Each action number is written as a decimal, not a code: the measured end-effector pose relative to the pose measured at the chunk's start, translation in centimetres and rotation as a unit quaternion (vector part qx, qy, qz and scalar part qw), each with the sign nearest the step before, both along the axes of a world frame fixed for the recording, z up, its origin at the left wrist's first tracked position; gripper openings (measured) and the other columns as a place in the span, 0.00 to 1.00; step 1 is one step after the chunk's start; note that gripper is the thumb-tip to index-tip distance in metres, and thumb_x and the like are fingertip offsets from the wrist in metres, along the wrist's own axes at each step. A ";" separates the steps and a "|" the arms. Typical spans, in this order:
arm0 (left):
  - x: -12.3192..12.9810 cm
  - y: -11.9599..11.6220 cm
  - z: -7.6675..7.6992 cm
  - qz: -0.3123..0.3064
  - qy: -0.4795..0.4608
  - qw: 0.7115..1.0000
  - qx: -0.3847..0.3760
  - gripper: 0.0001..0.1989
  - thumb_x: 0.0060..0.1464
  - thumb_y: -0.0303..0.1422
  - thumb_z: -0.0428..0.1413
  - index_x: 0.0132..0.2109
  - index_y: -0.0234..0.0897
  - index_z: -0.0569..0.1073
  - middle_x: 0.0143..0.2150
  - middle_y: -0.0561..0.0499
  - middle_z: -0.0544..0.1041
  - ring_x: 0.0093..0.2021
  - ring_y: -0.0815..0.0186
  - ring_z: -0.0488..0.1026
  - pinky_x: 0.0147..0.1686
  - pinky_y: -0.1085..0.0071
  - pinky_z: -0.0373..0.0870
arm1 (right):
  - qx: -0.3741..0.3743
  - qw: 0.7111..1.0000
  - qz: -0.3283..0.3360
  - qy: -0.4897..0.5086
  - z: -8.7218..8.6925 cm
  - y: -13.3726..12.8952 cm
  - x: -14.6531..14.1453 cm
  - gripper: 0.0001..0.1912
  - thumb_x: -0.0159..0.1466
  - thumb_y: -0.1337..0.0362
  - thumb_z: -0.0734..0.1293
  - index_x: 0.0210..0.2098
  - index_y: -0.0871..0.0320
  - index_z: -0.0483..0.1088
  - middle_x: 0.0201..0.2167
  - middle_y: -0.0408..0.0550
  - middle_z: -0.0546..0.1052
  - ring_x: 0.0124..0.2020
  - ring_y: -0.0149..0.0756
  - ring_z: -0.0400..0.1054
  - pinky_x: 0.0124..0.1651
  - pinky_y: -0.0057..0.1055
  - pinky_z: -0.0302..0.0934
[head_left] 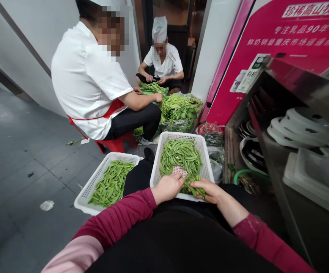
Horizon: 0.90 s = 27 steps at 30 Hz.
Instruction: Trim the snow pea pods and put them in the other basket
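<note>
A white perforated basket (208, 155) of green pea pods (185, 153) rests at my lap, with part of its pinkish bottom showing between the pods. Over its near edge my right hand (208, 190) is closed around a small bunch of pods (194, 188). My left hand (168, 187) is beside it, thumb and fingers pinched at the end of a pod by that bunch; the fingertips partly hide it. To the left, a second white basket (80, 203) holds more pea pods (111, 184) and stands low beside my leg.
A co-worker (93, 83) in white sits on a red stool (118, 142) at the left. Another person (164, 62) handles greens farther back. A big bag of leafy greens (181, 110) stands beyond my basket. At right is a metal shelf (269, 151) with white dishes (303, 127).
</note>
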<state>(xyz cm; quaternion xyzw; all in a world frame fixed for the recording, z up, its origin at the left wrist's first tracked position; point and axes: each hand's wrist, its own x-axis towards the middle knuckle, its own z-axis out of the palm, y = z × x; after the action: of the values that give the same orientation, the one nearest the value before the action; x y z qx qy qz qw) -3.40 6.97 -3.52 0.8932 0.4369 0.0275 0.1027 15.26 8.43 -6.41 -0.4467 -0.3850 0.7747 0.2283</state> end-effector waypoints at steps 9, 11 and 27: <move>-0.9 1.7 0.2 -0.054 -0.110 0.964 -0.238 0.08 0.48 0.30 0.48 0.25 0.34 0.70 0.21 0.53 0.68 0.23 0.72 0.65 0.26 0.77 0.63 | 0.380 0.861 0.242 -0.235 2.0 1.4 -1.2 0.07 0.44 0.64 0.71 0.23 0.58 0.70 0.17 0.38 0.68 0.21 0.27 0.58 0.23 0.24 0.48; -1.3 2.1 -0.4 0.011 -0.220 0.919 -0.327 0.11 0.51 0.31 0.45 0.29 0.32 0.70 0.20 0.54 0.66 0.19 0.75 0.62 0.22 0.79 0.61 | 0.402 0.878 0.173 -0.193 1.6 1.7 -1.7 0.05 0.49 0.63 0.68 0.25 0.58 0.69 0.21 0.39 0.70 0.23 0.28 0.61 0.26 0.24 0.52; -1.4 1.7 -4.7 0.040 0.068 0.978 -0.192 0.13 0.45 0.32 0.48 0.38 0.35 0.71 0.36 0.43 0.72 0.33 0.60 0.72 0.24 0.71 0.67 | 0.485 0.713 0.115 -0.494 -7.4 8.7 -6.1 0.09 0.54 0.75 0.57 0.29 0.59 0.66 0.29 0.56 0.73 0.34 0.42 0.69 0.38 0.34 0.56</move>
<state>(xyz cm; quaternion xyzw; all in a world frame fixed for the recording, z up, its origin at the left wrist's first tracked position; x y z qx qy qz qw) -4.79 8.67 -8.24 0.8384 0.4755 -0.1137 0.2409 9.20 17.15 -13.76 -0.5459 -0.8139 0.1715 0.1004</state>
